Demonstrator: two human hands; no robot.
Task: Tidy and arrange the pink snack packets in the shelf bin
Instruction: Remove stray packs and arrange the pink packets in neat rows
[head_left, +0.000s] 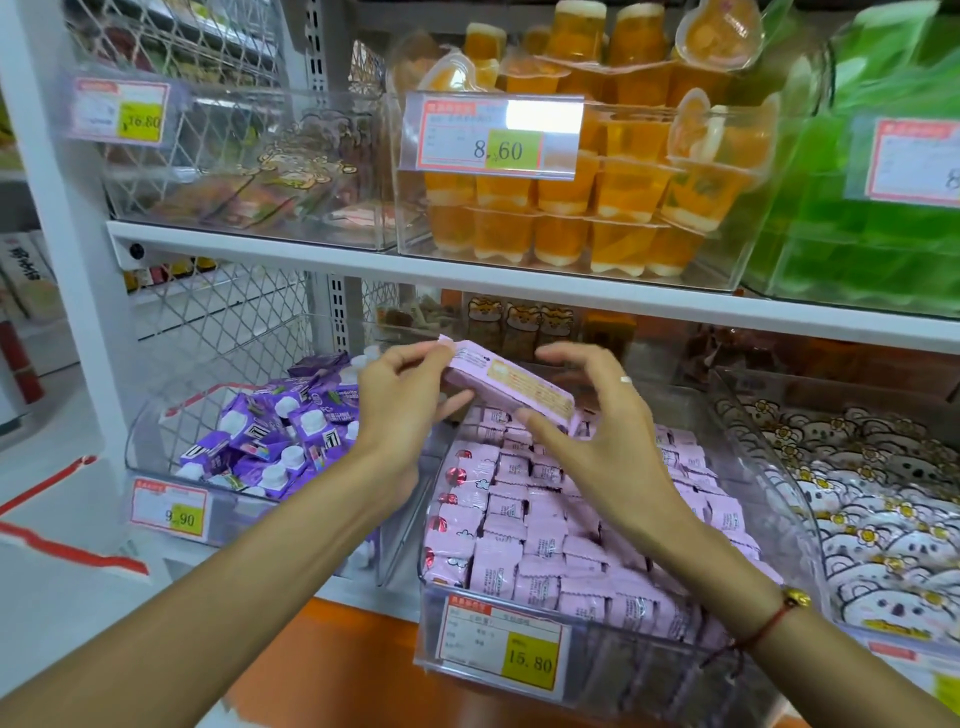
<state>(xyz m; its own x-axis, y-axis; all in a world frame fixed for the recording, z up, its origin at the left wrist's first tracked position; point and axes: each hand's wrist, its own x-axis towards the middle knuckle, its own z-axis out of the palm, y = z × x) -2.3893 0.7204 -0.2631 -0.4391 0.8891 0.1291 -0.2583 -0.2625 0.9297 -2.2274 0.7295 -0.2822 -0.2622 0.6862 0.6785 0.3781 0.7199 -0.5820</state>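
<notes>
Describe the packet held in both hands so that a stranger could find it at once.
Find the clear bin priced 15.80 on the lower shelf, full of pink packets. Just above it, the left hand and right hand pinch one raised packet. Only this one is lifted out, tilted.

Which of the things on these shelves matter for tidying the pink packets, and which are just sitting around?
Part of the job:
- held pink packet, pinched by left hand and right hand
- pink packets in their clear bin

Just there:
- purple pouches
- orange jelly cups
- green packs
- koala-print packets
</notes>
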